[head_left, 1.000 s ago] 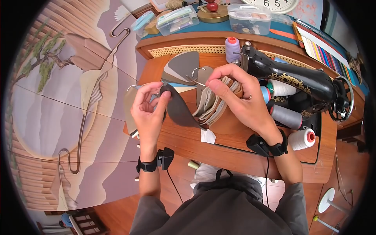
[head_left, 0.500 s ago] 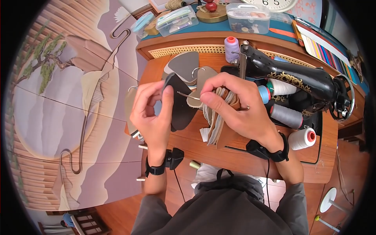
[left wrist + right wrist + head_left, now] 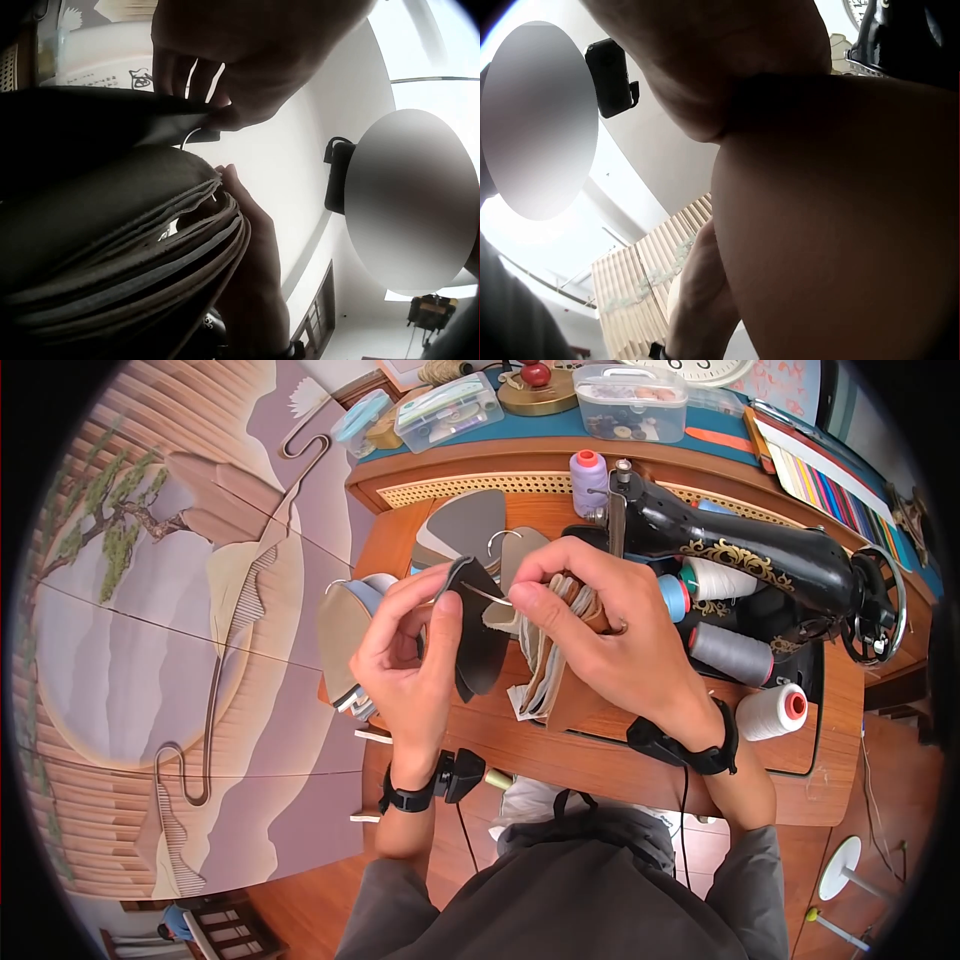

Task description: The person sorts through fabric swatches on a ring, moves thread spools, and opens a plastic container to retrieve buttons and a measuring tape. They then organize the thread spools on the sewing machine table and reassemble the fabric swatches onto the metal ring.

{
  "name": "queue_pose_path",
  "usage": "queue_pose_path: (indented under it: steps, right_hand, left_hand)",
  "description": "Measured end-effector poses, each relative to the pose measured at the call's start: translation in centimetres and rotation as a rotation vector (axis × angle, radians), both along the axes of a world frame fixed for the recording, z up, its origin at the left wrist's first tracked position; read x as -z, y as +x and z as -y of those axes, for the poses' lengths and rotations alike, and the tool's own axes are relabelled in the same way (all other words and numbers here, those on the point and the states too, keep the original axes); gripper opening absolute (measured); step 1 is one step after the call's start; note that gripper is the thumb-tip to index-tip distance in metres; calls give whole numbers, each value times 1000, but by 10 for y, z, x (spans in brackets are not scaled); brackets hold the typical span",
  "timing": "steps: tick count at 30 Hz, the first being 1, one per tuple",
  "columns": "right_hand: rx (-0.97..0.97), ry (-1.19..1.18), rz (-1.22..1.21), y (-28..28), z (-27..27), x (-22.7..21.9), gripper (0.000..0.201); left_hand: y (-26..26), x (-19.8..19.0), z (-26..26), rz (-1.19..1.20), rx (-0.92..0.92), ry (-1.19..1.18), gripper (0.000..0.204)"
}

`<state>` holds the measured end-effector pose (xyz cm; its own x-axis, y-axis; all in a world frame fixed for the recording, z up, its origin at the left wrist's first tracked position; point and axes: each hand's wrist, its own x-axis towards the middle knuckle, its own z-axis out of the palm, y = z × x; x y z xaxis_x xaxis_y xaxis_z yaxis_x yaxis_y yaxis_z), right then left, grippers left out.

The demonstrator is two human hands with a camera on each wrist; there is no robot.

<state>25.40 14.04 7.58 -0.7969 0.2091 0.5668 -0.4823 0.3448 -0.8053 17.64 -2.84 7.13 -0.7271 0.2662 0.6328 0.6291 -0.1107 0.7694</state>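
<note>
Hands close but apart: left hand [image 3: 408,660] pinching the dark swatch [image 3: 484,650] between them, right hand [image 3: 615,635] pinching the metal ring [image 3: 487,594]. A loose left pinch could let that swatch twist off the ring's tip; too much tilt from the right might spill the swatch bundle [image 3: 541,678] beneath it. And the look? Dark swatch smooth, broad, bending; bundle layered in beige, grey and brown.

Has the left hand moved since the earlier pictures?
Yes, the left hand has moved to the right, closer to the sewing machine.
</note>
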Motion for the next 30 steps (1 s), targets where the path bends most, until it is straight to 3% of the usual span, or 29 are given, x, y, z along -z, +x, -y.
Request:
queue_pose_path:
  steps: [7, 13, 20, 22, 30]
  right_hand:
    - [-16, -29, -6, 0, 0, 2, 11]
    - [-37, -34, -59, -2, -1, 4, 9]
    - [-137, -36, -72, -4, -9, 5, 13]
    - [-146, -20, -89, -5, -7, 5, 13]
    - [-126, -158, -12, -4, -3, 6, 15]
  left_hand:
    - [-3, 0, 2, -461, -155, -257, 26]
    - [-7, 2, 7, -707, -249, -290, 33]
    - [-6, -3, 16, -789, -163, -399, 31]
    - [-2, 3, 17, -429, -130, -141, 25]
    - [6, 6, 8, 41, -119, -104, 16]
